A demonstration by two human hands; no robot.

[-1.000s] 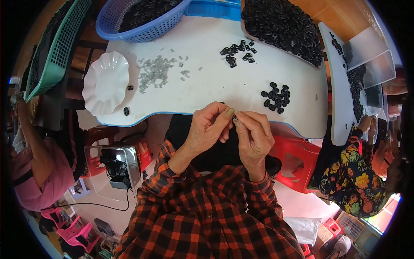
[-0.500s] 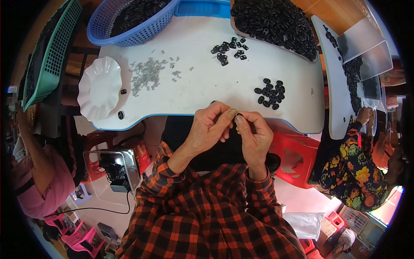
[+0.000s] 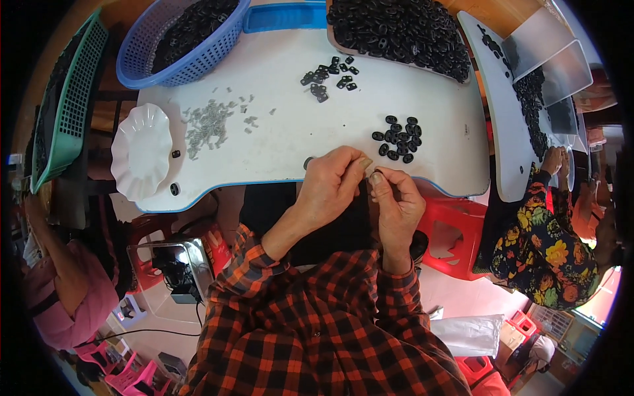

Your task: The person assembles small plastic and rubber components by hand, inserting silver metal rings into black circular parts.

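Observation:
My left hand (image 3: 328, 188) is over the table's front edge, thumb and forefinger pinched together; what lies between them, if anything, is too small to make out. My right hand (image 3: 397, 201) is just to its right, also pinching, with a sliver of something dark showing at its fingertips. A dark rounded bit (image 3: 308, 162) shows beside my left hand's knuckles; whether it is held or lying there I cannot tell. Beyond my right hand lies a cluster of black oval two-holed pieces (image 3: 398, 137). Farther off is a group of black squarish two-holed pieces (image 3: 320, 89). Small clear pieces (image 3: 210, 125) are scattered to the left.
On the white table (image 3: 277, 148) stand a white scalloped dish (image 3: 140, 152), a blue basket (image 3: 205, 69) of black parts, a blue tray (image 3: 284, 16) and a heaped bin (image 3: 396, 36). A green basket (image 3: 71, 119) is at left. Co-workers sit on both sides.
My hands have drawn slightly apart, so their fingertips no longer meet. The whole view has shifted a little, moving the table's contents leftward in the picture.

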